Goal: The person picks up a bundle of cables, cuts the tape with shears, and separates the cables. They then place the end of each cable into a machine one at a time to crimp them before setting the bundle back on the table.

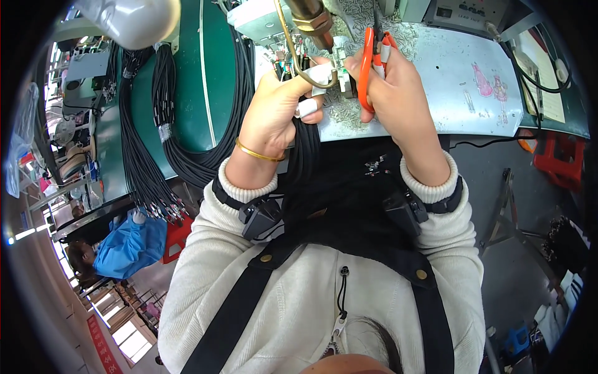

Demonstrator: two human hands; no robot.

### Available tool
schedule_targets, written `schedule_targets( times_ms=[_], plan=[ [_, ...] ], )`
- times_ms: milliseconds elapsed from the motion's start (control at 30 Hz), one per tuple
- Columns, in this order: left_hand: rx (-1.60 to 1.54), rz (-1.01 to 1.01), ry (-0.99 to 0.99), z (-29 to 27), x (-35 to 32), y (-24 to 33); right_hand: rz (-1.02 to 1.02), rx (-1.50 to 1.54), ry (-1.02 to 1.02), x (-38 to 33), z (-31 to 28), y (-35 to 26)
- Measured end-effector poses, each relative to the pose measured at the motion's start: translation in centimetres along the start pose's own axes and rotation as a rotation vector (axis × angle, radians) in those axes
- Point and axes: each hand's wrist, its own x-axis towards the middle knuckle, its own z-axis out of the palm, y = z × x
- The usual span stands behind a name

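Observation:
My left hand (pixel 273 111), with white wraps on its fingers, is closed around a bunch of black cables (pixel 304 153) at the front edge of the metal worktop. Stripped coloured wire ends stick up above its fingers. Close to its fingertips is the machine's press head (pixel 314 23), with a bent brass tube (pixel 288 43) curving down in front. My right hand (pixel 397 93) is closed on orange-handled scissors (pixel 365 75), their dark end pointing away from me. Its thumb and fingertips reach to the small metal tooling block (pixel 344 81) under the press; what they touch there is too small to tell.
Thick bundles of black cables (pixel 165 106) lie on the green table at left, below a white lamp (pixel 140 22). Loose metal bits litter the worktop (pixel 436 81). A control box (pixel 461 15) stands at the back right. A red stool (pixel 560 159) is at right; a person in blue (pixel 134 246) sits at left.

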Motion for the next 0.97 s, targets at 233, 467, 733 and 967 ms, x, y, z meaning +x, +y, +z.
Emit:
schedule_targets(
  times_ms=[233,467,733,967],
  plan=[
    [-0.007,-0.012,-0.008,-0.2,0.0,0.0,-0.015,0.029,0.032,-0.1,0.2,0.3],
    [0.022,0.042,0.053,0.3,-0.3,-0.2,0.013,0.062,0.021,0.0,0.1,0.5],
    [0.045,0.047,0.067,0.4,-0.7,-0.2,-0.032,0.027,0.039,-0.4,0.3,0.4],
    [0.1,0.125,0.084,0.5,-3.9,-1.0,-0.053,0.061,-0.019,-2.7,-0.3,-0.3]
  ],
)
